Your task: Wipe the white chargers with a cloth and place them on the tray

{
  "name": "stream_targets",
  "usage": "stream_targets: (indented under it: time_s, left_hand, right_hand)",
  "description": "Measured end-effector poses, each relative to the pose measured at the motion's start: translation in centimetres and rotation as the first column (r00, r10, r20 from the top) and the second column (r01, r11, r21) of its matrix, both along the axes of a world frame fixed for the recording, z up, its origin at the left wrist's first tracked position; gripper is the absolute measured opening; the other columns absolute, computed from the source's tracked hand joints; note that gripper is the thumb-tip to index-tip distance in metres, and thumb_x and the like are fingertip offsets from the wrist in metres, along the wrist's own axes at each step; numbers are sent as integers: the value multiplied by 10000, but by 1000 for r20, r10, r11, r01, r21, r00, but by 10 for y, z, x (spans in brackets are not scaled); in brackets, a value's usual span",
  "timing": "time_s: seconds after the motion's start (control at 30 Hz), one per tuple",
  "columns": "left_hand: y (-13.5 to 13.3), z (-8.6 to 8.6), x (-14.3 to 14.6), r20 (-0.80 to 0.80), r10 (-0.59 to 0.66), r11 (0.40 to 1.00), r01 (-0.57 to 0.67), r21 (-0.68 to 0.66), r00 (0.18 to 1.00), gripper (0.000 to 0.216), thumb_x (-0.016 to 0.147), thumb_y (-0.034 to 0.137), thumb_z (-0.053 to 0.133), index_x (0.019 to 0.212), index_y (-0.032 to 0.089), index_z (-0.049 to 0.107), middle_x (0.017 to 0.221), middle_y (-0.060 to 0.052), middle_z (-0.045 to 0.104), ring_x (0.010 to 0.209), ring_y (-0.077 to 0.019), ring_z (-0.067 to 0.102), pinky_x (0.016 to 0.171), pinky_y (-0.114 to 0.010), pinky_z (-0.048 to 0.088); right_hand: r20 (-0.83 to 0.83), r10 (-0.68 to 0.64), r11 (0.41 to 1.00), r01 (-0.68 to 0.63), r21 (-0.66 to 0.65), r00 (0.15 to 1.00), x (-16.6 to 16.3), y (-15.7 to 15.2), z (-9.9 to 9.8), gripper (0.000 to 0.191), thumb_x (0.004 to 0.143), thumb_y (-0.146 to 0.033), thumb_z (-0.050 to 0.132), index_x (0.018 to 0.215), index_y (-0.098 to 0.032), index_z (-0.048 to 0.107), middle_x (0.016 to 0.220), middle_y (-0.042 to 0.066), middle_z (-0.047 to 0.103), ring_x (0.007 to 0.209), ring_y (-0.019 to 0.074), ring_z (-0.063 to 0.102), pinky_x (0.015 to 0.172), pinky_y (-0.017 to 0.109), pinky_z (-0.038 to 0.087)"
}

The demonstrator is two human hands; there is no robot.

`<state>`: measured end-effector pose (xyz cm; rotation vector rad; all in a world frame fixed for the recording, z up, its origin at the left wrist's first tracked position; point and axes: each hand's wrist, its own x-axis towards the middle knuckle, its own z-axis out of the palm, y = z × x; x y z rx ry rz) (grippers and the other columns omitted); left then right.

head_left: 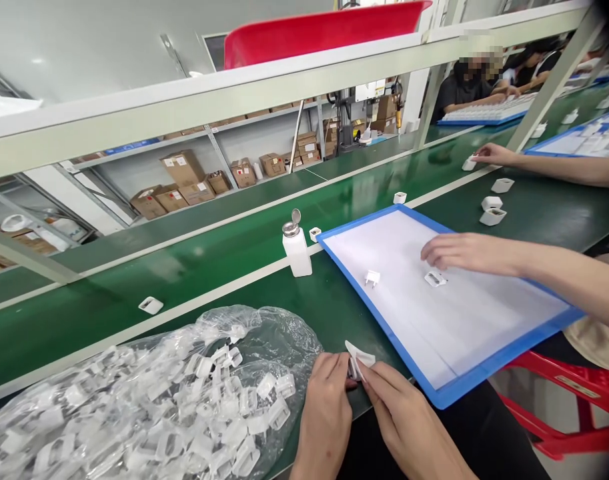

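Observation:
At the front edge of the green bench, my left hand (329,400) and my right hand (397,407) are both closed on one small white plastic part (360,358), held between the fingertips. Its lower portion is hidden by my fingers, so its exact kind cannot be made out. Left of my hands lies a clear plastic bag (284,333) spread open, full of white plastic housings (234,433). To the right is a blue-rimmed white tray (384,320), with a two-pin plug piece (371,278) and a white housing (435,278) lying on it.
A white pump bottle (297,253) with its lid up stands behind the tray. A co-worker's hand (464,253) hovers over the tray; another co-worker hand (491,155) touches a white part on the conveyor (224,267). A beam (284,100) crosses above. A red stool (569,393) stands right.

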<state>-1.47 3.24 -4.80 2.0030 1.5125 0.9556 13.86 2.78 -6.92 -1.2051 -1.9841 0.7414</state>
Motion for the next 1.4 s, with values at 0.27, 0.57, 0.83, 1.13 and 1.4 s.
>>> stream_targets:
  time_s: [0.27, 0.57, 0.83, 1.13, 1.4]
  left_hand:
    - [-15, 11, -5, 264, -67, 959, -11, 283, 962, 452, 952, -12, 380, 1192, 215, 688, 965, -72, 730, 935, -171, 656, 676, -203, 560]
    - [-30, 26, 29, 568, 400, 890, -454, -53, 719, 218, 848, 175, 658, 982, 249, 813, 905, -13, 806, 777, -196, 741, 704, -230, 568]
    - [-21, 41, 30, 806, 529, 846, -238, -477, 264, 402, 688, 436, 887, 988, 175, 824, 909, -74, 810, 806, -187, 718, 749, -241, 576]
    - [-23, 63, 32, 857, 510, 848, 123, -515, 68, 363, 605, 378, 961, 836, 129, 833, 744, -52, 702, 682, -112, 592, 679, -211, 516]
    - [-29, 70, 28, 850, 521, 847, 77, -527, 82, 394, 519, 408, 994, 727, 129, 809, 644, -15, 638, 621, -82, 484, 599, -174, 413]
  right_hand:
    - [-497, -178, 862, -109, -495, 850, 15, 12, 52, 408, 944, -516, 626, 687, -198, 612, 735, 5, 549, 692, 154, 525, 632, 258, 467]
    - [-832, -347, 732, -429, -529, 433, -17, -12, 35, 290, 922, -465, 685, 1017, -214, 793, 742, 53, 631, 638, 167, 567, 666, 322, 553]
    - [-676, -266, 921, -27, -390, 687, -22, -30, 41, 323, 954, -480, 629, 1010, -207, 794, 773, 59, 649, 641, 201, 626, 552, 286, 535]
    - [-348, -42, 950, 146, 277, 937, -1, -19, 58, 423, 968, -117, 567, 1322, -325, 672, 890, 61, 672, 747, 203, 629, 665, 300, 560]
    - [-24, -61, 856, 65, 512, 998, -5, -31, 50, 577, 1024, -108, 482, 1582, -213, 380, 982, 100, 693, 931, 252, 663, 893, 429, 579]
